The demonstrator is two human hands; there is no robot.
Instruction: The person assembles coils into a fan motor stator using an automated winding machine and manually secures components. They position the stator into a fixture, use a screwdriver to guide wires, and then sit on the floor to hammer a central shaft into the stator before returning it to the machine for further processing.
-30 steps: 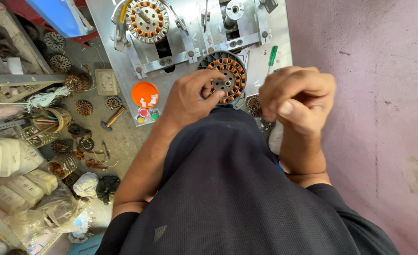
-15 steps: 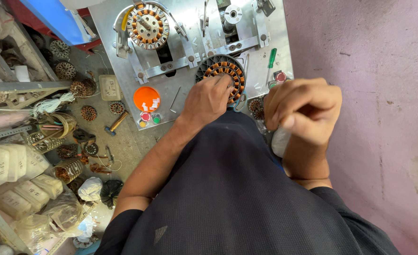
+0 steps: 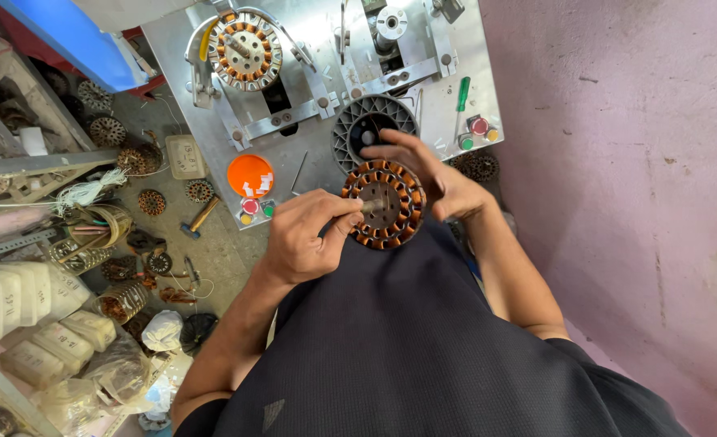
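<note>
A round stator (image 3: 384, 204) wound with copper coils is held between both hands, just above my dark shirt. My left hand (image 3: 302, 235) pinches the short metal shaft at its centre with thumb and fingers. My right hand (image 3: 439, 182) cups the stator's far right rim from behind, fingers spread along it. Just beyond them a grey finned ring holder (image 3: 372, 121) sits bare on the metal machine plate (image 3: 318, 154). A second copper-wound stator (image 3: 245, 50) is clamped on the plate's far left station.
An orange disc (image 3: 250, 175), a green screwdriver (image 3: 461, 93) and red and green buttons (image 3: 478, 125) lie on the plate. Left of it the floor holds several stators (image 3: 138, 159), a hammer (image 3: 199, 218), wire and white bags (image 3: 18, 295). A pink wall (image 3: 642, 162) is on the right.
The stator has come off the grey holder toward my body. My left hand moved with it onto the shaft. My right hand left its raised fist position and took the rim.
</note>
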